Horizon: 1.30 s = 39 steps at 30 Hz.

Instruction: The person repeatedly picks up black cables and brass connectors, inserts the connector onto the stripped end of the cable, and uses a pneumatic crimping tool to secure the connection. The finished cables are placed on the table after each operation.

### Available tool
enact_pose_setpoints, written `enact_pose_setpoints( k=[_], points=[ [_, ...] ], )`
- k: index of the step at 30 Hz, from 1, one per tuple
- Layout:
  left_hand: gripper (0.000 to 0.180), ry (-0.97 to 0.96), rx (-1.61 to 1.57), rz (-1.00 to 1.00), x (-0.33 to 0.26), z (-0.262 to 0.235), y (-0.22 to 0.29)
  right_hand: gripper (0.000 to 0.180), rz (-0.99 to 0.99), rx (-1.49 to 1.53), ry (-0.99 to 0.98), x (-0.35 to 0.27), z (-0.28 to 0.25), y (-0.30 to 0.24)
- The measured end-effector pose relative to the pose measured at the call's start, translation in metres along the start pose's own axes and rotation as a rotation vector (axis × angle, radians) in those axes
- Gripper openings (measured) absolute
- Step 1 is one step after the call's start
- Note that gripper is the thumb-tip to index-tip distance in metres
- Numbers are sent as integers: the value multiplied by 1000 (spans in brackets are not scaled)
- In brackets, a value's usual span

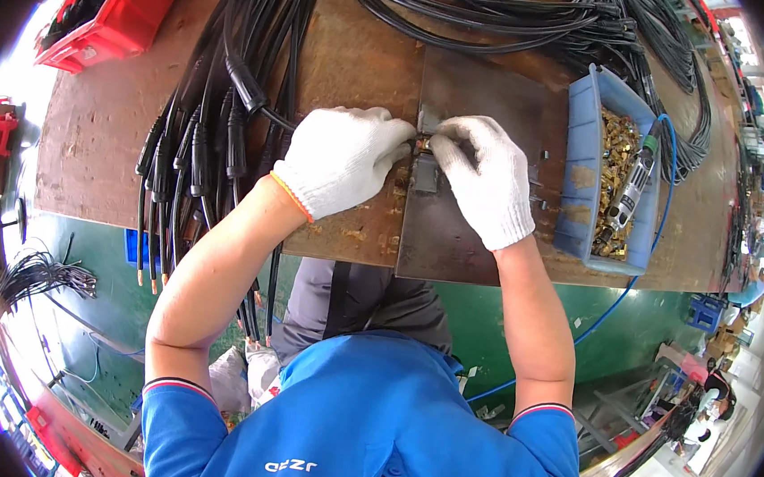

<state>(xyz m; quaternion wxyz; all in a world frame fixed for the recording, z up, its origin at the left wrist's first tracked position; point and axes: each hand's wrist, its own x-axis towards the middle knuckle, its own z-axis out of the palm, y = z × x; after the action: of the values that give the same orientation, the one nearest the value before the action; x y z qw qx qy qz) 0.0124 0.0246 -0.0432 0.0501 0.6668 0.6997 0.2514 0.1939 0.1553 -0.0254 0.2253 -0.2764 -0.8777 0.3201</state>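
Observation:
My left hand (343, 157), in a white knit glove, is closed on a black cable (277, 119) that runs in from the left through a thick black sleeve (245, 84). At the cable's end, between my two hands, a small brass-coloured fitting (424, 143) shows. My right hand (487, 177), also gloved, has thumb and forefinger pinched at the fitting's right side. The fingertips hide most of the fitting. Just beneath it a small grey metal block (425, 175) stands on a dark metal plate (463, 236).
Many sleeved black cables (196, 148) hang over the table's front edge at left; more coils (525, 21) lie at the back. Right of the plate, a blue bin (582, 165) holds brass fittings (618, 140) and a pneumatic screwdriver (635, 182) with a blue hose (667, 207). A red bin (135, 17) stands far left.

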Motion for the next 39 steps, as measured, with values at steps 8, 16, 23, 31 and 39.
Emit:
enact_pose_setpoints(
  k=[8, 16, 23, 31, 39],
  points=[
    [19, 24, -66, -5, -2, 4, -3, 16, 2, 7, -32, 3, 0, 0],
    [21, 1, -63, -20, -2, 7, -4, 18, 11, 8, -42, 4, 1, -1],
    [21, -56, -74, -42, 6, -3, 4, 17, -3, -31, 7, -5, -22, -9],
    [24, -47, -59, -53, 5, 1, 2, 68, 455, -868, 394, -30, -177, 80],
    [23, -28, -47, -32, 4, 2, -1, 69, 603, -159, 377, -32, -197, 138]
  ],
)
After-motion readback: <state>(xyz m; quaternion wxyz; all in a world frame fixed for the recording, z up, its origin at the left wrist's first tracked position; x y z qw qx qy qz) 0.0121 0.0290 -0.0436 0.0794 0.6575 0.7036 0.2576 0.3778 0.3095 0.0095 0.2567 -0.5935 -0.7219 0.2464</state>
